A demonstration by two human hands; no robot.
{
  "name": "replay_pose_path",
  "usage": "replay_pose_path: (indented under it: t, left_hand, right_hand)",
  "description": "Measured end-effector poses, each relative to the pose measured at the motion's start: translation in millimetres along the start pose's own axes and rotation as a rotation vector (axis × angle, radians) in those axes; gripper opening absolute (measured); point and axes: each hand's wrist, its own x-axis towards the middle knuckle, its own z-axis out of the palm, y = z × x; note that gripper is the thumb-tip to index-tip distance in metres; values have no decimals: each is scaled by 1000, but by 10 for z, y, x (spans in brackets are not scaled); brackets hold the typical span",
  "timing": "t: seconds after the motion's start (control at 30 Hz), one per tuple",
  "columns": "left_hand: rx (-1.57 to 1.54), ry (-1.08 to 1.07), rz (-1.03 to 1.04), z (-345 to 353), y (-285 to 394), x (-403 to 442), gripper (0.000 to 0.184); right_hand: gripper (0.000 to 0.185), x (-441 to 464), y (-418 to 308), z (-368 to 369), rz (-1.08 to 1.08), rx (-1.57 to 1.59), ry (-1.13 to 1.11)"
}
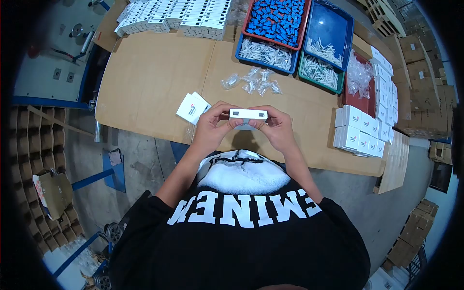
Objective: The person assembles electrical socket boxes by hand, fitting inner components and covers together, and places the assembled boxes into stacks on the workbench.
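Between my two hands, over the near edge of the table, is a small white box with two dark square windows on the side facing up. My left hand is closed on its left end, and my right hand is closed on its right end. Both thumbs press the near side. Beside my left hand lie white printed boxes, overlapping on the cardboard. Beyond my hands is a loose group of small clear plastic packets; what is inside them is hard to make out.
At the back stands a red tray of blue pieces, stacked over a blue tray of white pieces. A blue tray and green tray adjoin. White boxes are stacked right and back left. Cardboard covers the table.
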Motion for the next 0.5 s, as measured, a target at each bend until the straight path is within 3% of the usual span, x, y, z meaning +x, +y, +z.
replay_pose_path:
  t: [0.07, 0.13, 0.17, 0.23, 0.27, 0.33, 0.4, 0.5]
  left_hand:
    - [1, -11, -39, 10, 9, 45, 34]
    - [-1, -19, -83, 40, 37, 84, 37]
    - [-34, -8, -130, 66, 63, 106, 43]
    - [-66, 0, -174, 83, 87, 144, 49]
    - [-63, -25, -216, 86, 92, 164, 54]
    - [-61, -62, -257, 97, 77, 194, 60]
    - [15, -204, -309, 78, 37, 217, 66]
    - [-58, -251, -375, 160, 87, 223, 66]
  right_hand:
    - [39, 15, -6, -12, 15, 29, 4]
    - [59, 0, -146, 1, 35, -167, 42]
    - [59, -24, -255, 12, 38, -166, 44]
    - [81, -69, -478, 23, -172, -609, -30]
    - [81, -101, -517, 13, -173, -609, -26]
    - [89, -177, -563, -25, -195, -767, -288]
    - [88, -192, -470, -71, -201, -772, -301]
    - [86, -210, -413, -166, -163, -770, -330]
